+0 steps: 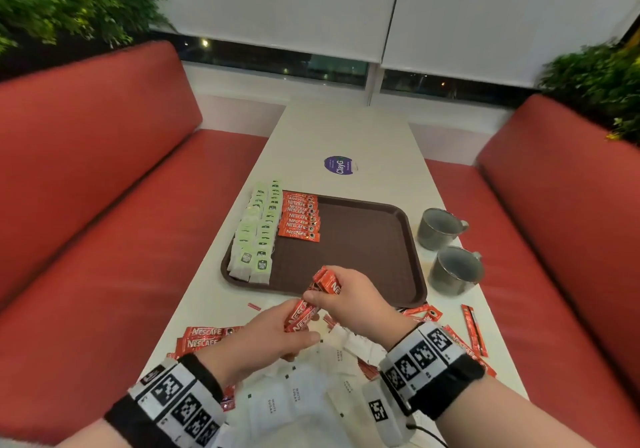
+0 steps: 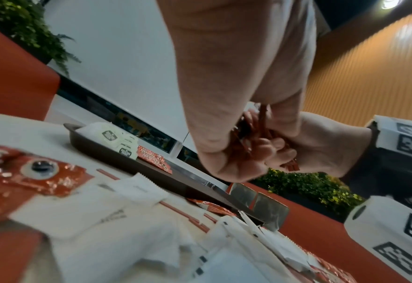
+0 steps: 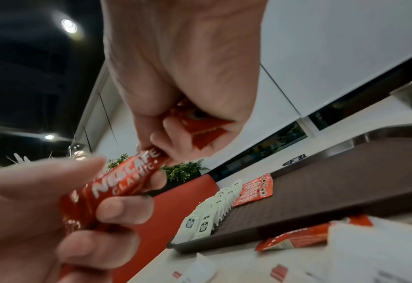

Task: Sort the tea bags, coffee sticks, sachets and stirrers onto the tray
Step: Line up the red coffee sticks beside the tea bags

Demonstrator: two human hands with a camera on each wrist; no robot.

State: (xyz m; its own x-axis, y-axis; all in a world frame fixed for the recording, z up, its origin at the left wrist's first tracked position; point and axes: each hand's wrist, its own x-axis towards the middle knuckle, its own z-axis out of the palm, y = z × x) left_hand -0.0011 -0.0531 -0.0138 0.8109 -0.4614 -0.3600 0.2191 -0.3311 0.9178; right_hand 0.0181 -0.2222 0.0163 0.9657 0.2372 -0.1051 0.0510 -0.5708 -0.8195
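Both grips pinch Nescafé coffee sticks: your left hand (image 1: 273, 335) one (image 1: 300, 316), your right hand (image 1: 356, 300) a bundle (image 1: 325, 283). Loosen during transfer, and sticks may scatter short of the tray (image 1: 408, 239).

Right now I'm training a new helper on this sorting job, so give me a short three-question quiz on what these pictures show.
1. True or false: both hands, left hand and right hand, hold red coffee sticks.
2. Which group lies along the left edge of the tray? A) sugar sachets B) tea bags C) stirrers
3. Fill in: the two metal mugs stand on the table to the ____ of the tray.

Key: 1 true; 2 B; 3 right
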